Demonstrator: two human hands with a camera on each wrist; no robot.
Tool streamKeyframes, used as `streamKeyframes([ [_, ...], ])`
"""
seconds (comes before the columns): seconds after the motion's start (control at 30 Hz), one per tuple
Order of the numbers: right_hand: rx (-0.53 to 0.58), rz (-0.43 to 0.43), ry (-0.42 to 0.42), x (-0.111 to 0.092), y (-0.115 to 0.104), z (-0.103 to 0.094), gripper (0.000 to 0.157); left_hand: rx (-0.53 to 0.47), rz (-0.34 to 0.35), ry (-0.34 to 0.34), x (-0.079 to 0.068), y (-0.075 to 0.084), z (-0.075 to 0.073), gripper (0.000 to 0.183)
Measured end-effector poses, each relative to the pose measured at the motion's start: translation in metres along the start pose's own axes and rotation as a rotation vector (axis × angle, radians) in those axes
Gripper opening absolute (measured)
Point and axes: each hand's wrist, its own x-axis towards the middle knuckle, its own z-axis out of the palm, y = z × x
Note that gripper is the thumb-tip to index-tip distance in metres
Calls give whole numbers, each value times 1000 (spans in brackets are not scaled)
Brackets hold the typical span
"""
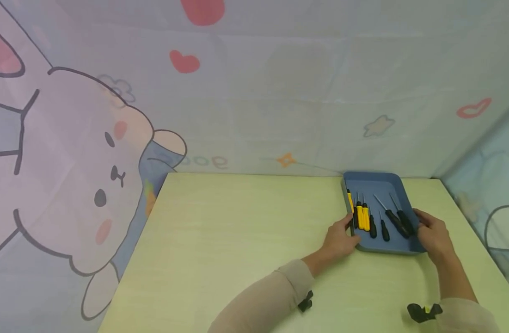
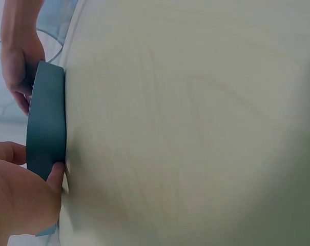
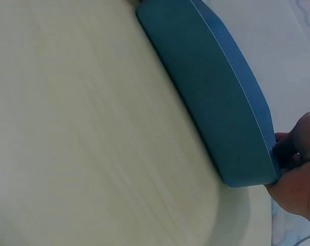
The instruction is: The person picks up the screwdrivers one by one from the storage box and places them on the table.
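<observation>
A shallow blue tray (image 1: 372, 185) is at the far right part of the table, its long side running away from me. In it lie several screwdrivers: some with yellow-and-black handles (image 1: 363, 218) along the left, others with black handles (image 1: 397, 224) in the middle and right. My left hand (image 1: 339, 238) grips the tray's left wall near the front corner; in the left wrist view its thumb and fingers straddle the wall. On the opposite side my right hand (image 1: 434, 235) holds the right wall, fingers curled at the rim in the right wrist view, some fingertips hidden.
The pale yellow-green tabletop (image 1: 246, 240) stretches to the left of the tray. Behind it hangs a cloth backdrop (image 1: 254, 92) printed with a rabbit and hearts. The table's right edge (image 1: 479, 240) runs just past my right hand.
</observation>
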Motion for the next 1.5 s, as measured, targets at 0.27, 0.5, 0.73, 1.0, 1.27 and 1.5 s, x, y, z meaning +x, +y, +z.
streamKeyframes([
  [0.27, 19, 14, 4, -9, -15, 10, 57, 3, 13, 15, -10, 3, -15, 74],
  [0.5, 90, -1, -42, -14, -31, 34, 57, -21, 23, 21, -20, -8, -42, 75],
  [0.73, 129, -34, -89, -17, -44, 55, 57, -56, 55, -10, -30, -21, -70, 76],
  [1.0, 166, -45, -124, -21, -59, 75, 55, -80, 91, -34, -43, -29, -102, 75],
  [1.27, 210, -92, -155, -27, -72, 95, 53, -134, 83, -51, -53, -48, -129, 74],
  [1.5, 187, -125, -153, -26, -82, 118, 52, -136, 84, -24, -64, -59, -153, 72],
])
